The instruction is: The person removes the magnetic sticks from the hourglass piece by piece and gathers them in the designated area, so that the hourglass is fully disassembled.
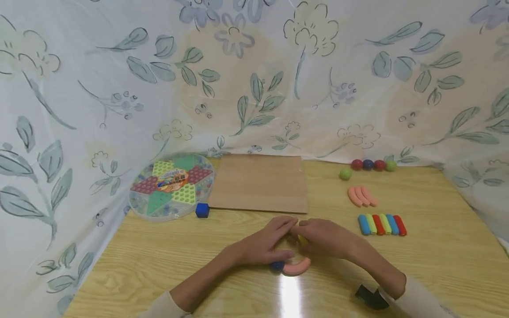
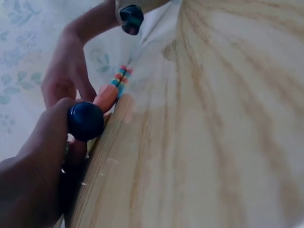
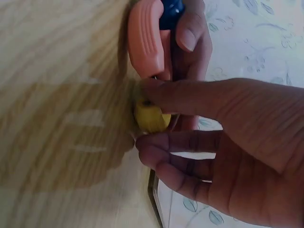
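Near the front of the table, my right hand (image 1: 328,238) pinches a yellow bead (image 3: 152,118) between thumb and fingers. A dark hole shows in the bead's end. My left hand (image 1: 268,243) arches beside it, fingers stretched toward the right fingertips and thumb right by a dark blue round bead (image 2: 86,121). A curved salmon-pink grooved piece (image 1: 296,267) lies against the blue bead on the near side of both hands. In the right wrist view, its end (image 3: 146,57) comes close to my right thumb. The left fingers are partly hidden behind the yellow bead.
A brown board (image 1: 260,183) lies behind the hands, with a blue cube (image 1: 202,210) by its corner. Left of it is a round star-patterned game box (image 1: 171,187). At right are coloured tubes (image 1: 382,225), curved pink pieces (image 1: 362,196) and round beads (image 1: 368,165).
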`<action>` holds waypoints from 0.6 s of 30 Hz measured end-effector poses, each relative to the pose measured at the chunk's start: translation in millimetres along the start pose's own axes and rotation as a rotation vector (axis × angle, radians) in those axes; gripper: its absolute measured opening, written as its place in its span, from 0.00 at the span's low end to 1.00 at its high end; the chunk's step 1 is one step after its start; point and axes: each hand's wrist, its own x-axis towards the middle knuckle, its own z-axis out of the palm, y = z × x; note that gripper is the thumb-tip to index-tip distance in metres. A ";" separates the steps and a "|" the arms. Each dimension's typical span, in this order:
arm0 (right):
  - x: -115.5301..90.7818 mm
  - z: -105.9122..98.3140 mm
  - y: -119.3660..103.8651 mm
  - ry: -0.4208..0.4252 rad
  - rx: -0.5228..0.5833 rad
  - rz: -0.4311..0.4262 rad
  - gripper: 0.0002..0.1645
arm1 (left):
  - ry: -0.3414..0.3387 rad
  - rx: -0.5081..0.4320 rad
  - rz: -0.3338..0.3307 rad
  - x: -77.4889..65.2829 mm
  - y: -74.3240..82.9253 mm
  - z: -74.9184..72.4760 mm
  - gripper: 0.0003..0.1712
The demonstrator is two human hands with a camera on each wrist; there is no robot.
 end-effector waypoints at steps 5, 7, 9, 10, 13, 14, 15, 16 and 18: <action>0.6 2.4 -1.8 0.026 -0.034 -0.040 0.11 | 0.015 0.066 0.021 -1.1 0.5 0.2 0.45; 0.6 1.7 -0.4 0.013 -0.018 -0.049 0.10 | 0.004 0.078 0.016 -1.1 1.3 0.1 0.46; 0.9 0.2 1.0 -0.009 0.006 -0.052 0.09 | -0.008 0.085 0.016 -0.7 2.2 0.1 0.46; 0.9 -0.7 1.6 -0.024 0.018 -0.047 0.09 | -0.015 0.089 0.018 -0.5 2.7 0.0 0.47; -0.4 -4.7 2.1 -0.072 0.051 -0.022 0.09 | -0.028 0.104 0.028 0.1 3.3 0.3 0.47; -1.5 -6.4 2.2 -0.093 0.057 -0.008 0.09 | -0.030 0.107 0.028 0.3 3.6 0.3 0.47; -2.8 -8.0 2.5 -0.109 0.056 0.002 0.09 | -0.032 0.110 0.026 0.3 3.4 0.5 0.47; -4.3 -10.0 2.9 -0.127 0.058 0.015 0.09 | -0.034 0.110 0.024 0.3 3.5 0.5 0.47; -7.3 -14.7 4.9 -0.148 0.065 0.029 0.09 | -0.035 0.110 0.014 0.4 3.5 0.7 0.48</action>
